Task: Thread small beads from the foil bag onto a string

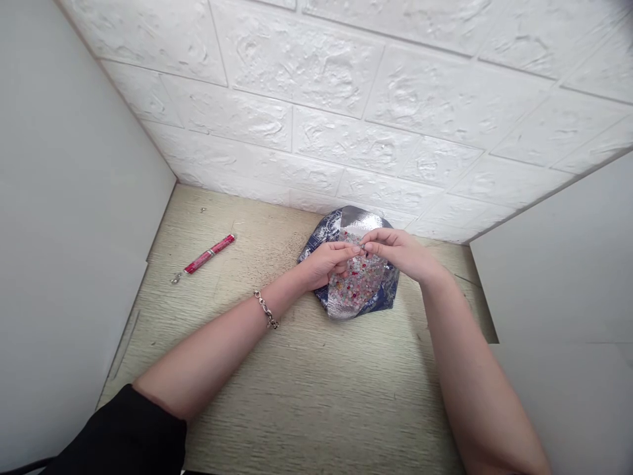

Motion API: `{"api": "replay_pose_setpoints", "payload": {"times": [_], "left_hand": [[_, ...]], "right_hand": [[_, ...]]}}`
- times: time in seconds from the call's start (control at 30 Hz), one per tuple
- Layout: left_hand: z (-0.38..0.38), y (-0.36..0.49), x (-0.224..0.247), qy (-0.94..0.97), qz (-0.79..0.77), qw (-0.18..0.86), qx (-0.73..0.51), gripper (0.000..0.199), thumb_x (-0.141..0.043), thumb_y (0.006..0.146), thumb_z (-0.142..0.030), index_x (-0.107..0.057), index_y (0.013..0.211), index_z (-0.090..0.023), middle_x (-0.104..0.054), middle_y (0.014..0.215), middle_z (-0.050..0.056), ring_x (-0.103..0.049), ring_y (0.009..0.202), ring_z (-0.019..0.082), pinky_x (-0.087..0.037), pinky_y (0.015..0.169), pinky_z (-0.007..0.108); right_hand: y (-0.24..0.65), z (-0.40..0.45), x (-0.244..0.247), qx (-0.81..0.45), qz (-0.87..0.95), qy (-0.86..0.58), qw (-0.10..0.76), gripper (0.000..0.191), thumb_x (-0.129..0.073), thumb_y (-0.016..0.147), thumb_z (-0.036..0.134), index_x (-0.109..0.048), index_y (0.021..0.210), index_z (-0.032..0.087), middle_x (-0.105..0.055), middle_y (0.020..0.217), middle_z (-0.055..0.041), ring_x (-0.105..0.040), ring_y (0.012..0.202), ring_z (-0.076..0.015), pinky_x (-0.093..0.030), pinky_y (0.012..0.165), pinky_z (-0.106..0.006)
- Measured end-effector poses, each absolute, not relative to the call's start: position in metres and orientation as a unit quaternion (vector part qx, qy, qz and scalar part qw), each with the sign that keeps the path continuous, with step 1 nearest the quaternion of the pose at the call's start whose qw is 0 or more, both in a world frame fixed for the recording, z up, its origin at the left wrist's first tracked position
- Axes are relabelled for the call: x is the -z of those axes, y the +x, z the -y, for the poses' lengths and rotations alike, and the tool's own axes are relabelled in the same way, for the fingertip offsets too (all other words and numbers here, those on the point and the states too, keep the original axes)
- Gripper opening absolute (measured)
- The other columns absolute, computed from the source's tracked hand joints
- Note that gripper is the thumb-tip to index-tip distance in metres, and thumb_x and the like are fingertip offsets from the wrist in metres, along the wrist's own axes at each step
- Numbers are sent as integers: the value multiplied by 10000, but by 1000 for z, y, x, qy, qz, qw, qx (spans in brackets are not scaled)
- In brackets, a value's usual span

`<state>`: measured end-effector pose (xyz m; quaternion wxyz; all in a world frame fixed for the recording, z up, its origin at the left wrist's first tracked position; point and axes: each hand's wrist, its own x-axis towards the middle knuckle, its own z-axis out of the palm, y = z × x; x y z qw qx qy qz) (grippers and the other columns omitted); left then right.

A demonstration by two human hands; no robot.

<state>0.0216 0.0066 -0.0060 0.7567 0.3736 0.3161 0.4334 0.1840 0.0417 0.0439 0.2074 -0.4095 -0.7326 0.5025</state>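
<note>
Both my hands meet above a silver-lined, blue-patterned pouch or wrap (332, 231) that lies spread on the table and bears many small beads (359, 284) in clear, pink, red and yellow. My left hand (330, 262) comes in from the left, thumb and forefinger pinched together. My right hand (393, 249) pinches from the other side, its fingertips touching or nearly touching those of the left. Whatever lies between the fingertips is too small to name. A chain bracelet (266, 309) circles my left wrist.
A red pen-like stick (210, 253) with a clear end lies to the left on the wooden table (297, 396). A tiny bit (203, 210) rests behind it. A white brick-patterned wall (336, 145) closes the back, with pale panels (64, 198) at both sides.
</note>
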Motion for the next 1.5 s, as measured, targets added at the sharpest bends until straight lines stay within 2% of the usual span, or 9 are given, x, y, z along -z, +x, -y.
{"api": "replay_pose_setpoints", "payload": {"times": [0.5, 1.5], "left_hand": [[-6, 21, 7, 364, -306, 767, -431, 170, -609, 694, -307, -568, 660, -145, -227, 389, -95, -217, 360, 18, -317, 470, 201], [-7, 20, 8, 367, -306, 767, -429, 165, -581, 713, -303, -520, 663, -158, -222, 393, -97, -208, 361, 24, -270, 456, 208]], "right_hand": [[184, -42, -43, -503, 732, -407, 214, 197, -551, 708, 329, -580, 803, 160, -547, 714, 9, -480, 675, -108, -370, 656, -258], [183, -42, -42, -492, 735, -415, 213, 160, -557, 708, 312, -592, 787, 178, -555, 727, 4, -478, 681, -121, -365, 652, -272]]}}
